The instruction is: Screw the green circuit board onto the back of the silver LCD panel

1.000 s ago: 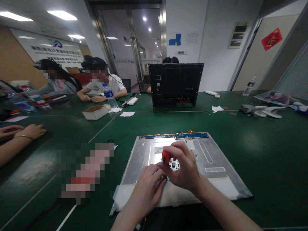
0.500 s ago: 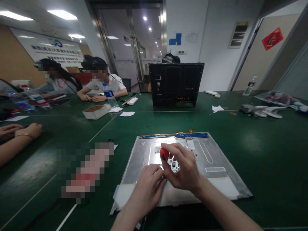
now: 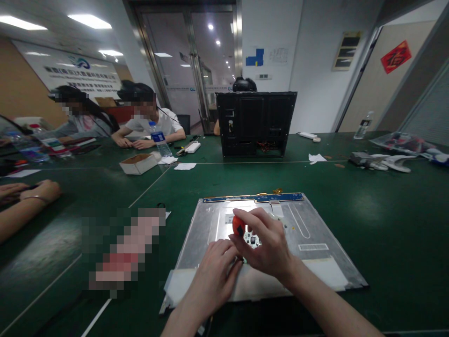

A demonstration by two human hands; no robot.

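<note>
A screwdriver (image 3: 238, 226) with a red-orange and black handle stands over a flat silver display panel (image 3: 210, 213), its handle end facing me. The thumb and fingers of my right hand (image 3: 268, 241) pinch that handle; the shaft and tip are hidden. My left hand (image 3: 219, 267) rests lower on the panel, fingers curled together near a small green circuit board (image 3: 252, 240). What those fingers hold or press, if anything, cannot be made out. Along the panel's far edge runs a blue circuit strip (image 3: 252, 198), joined to a white ribbon cable (image 3: 276, 209).
Beyond the panel stands a black monitor-like housing (image 3: 256, 122). A pixelated item (image 3: 129, 248) lies left on the green table (image 3: 393, 224). A white open box (image 3: 138, 164) and a water bottle (image 3: 160, 140) stand farther back. Co-workers sit at left; one's hands (image 3: 42, 194) reach in.
My right thumb has shifted slightly and the screwdriver handle has turned a little, its dark mark now facing differently. My left hand stays in place.
</note>
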